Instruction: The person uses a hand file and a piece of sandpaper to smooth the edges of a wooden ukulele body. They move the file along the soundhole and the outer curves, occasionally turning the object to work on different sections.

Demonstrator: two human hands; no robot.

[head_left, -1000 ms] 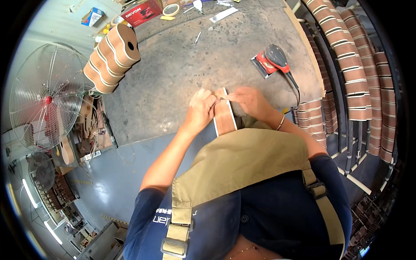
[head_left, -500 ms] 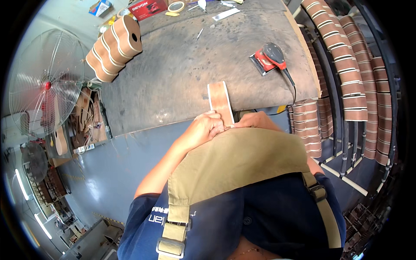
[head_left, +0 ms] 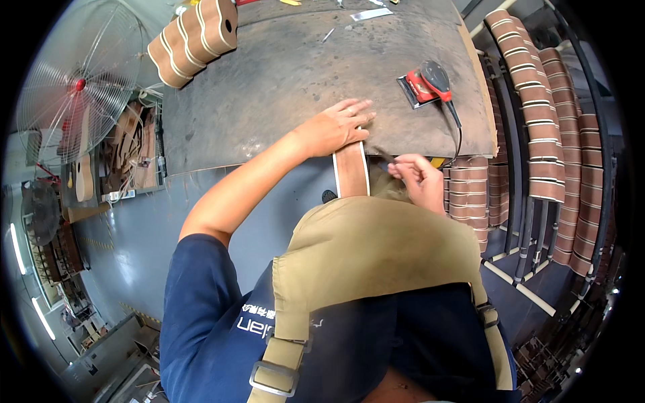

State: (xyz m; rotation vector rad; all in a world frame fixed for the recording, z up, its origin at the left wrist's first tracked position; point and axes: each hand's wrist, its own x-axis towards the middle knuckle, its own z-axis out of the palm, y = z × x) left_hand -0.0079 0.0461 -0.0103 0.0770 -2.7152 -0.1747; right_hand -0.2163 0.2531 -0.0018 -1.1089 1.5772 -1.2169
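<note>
A brown wooden piece with white edging (head_left: 352, 171), like the side of a small guitar body, runs from the bench edge toward my apron. My left hand (head_left: 334, 127) lies across its far end, fingers stretched out and apart. To the right of the piece, my right hand (head_left: 420, 180) is closed on a thin dark tool (head_left: 384, 155). The tool is smeared by motion, so its kind does not show. Its tip points toward the piece and appears apart from it. The near end of the piece is hidden by my apron (head_left: 376, 242).
A red and black sander (head_left: 428, 84) with a cord stands on the dark bench (head_left: 282, 87), at right. Stacked small guitar bodies (head_left: 193, 41) lie at the far left. Racks of bodies (head_left: 531, 107) stand on the right, a large fan (head_left: 80, 84) on the left.
My left hand has moved forward from the near end of the piece to its far end and opened out. My right hand has lifted off to the right; a thin dark tool now shows in it.
</note>
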